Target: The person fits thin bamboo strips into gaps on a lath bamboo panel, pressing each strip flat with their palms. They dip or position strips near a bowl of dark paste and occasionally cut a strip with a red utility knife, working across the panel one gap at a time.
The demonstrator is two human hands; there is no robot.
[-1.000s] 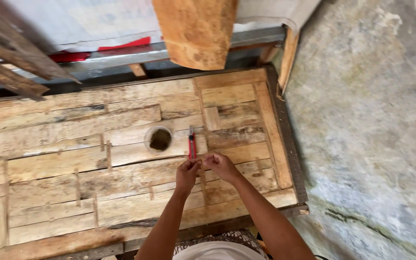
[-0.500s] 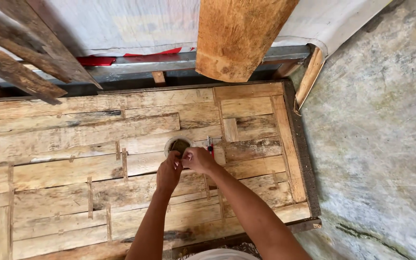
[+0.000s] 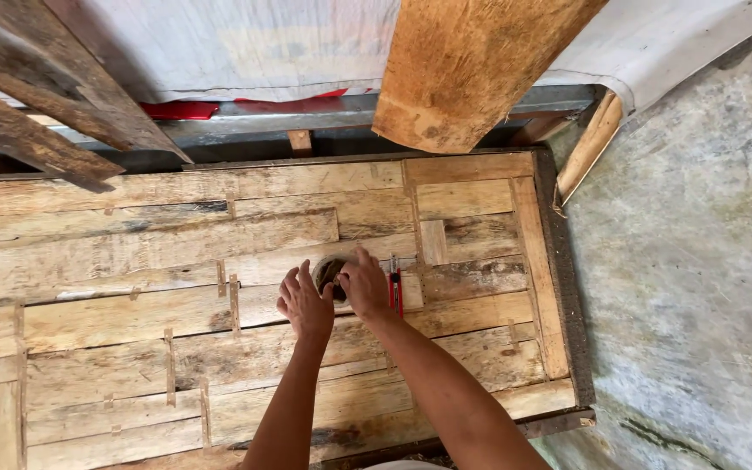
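Hole: round opening (image 3: 331,277) in the plank top, centre of frame, half covered by both hands.
Hands: left hand (image 3: 305,303) flat at its rim; right hand (image 3: 364,283) curled over it; what they grasp cannot be told.
Handling: likely stiff, rough wood; splintery edges.
Pliers: red-handled (image 3: 395,287), just right of the hands.
Surface: patched plank top (image 3: 115,287).
Room: concrete floor (image 3: 698,287) right; log (image 3: 463,65) above.

Head camera looks steeply down from above.
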